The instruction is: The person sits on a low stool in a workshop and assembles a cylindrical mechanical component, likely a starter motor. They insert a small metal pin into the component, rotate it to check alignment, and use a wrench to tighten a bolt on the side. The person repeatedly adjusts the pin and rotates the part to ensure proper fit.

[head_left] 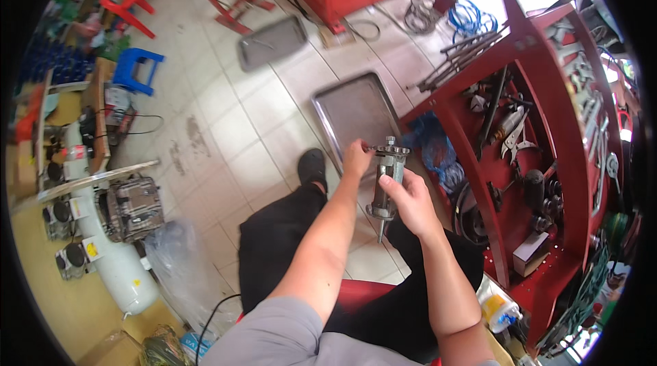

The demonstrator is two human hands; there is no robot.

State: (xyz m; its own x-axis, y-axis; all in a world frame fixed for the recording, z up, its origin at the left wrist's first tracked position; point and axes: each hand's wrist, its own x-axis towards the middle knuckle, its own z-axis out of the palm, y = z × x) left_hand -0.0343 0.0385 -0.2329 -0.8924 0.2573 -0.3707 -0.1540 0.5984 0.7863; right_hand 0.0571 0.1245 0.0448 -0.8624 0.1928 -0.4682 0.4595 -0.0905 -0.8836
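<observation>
Here I am, working on the near side of the steel tray (350,107), and my right hand (414,203) has the steel shaft assembly (381,195) firmly wrapped, thumb laid across its cylindrical body. In view, the piece stands nearly upright just in front of the tray's near right corner, toothed wheel (394,151) at the top, thin end pointing down. And my left hand (355,159)! Fingers curled in narrow at the left rim of that wheel; whether they grip it or only touch it, I cannot tell. My dark shoe (313,166) sits just left of the tray. Over to the tray's right rises the red tool rack (472,116), locking pliers (513,143) hanging inside, with metal rods (465,58) jutting out beyond the tray. Past those, a coiled blue hose (472,20). Beyond the tray and to its left lies a smaller dark tray (263,54); farther left, the blue plastic stool (137,68). Nearer to me, well left of the tray, there's a white cylindrical tank (126,280)
</observation>
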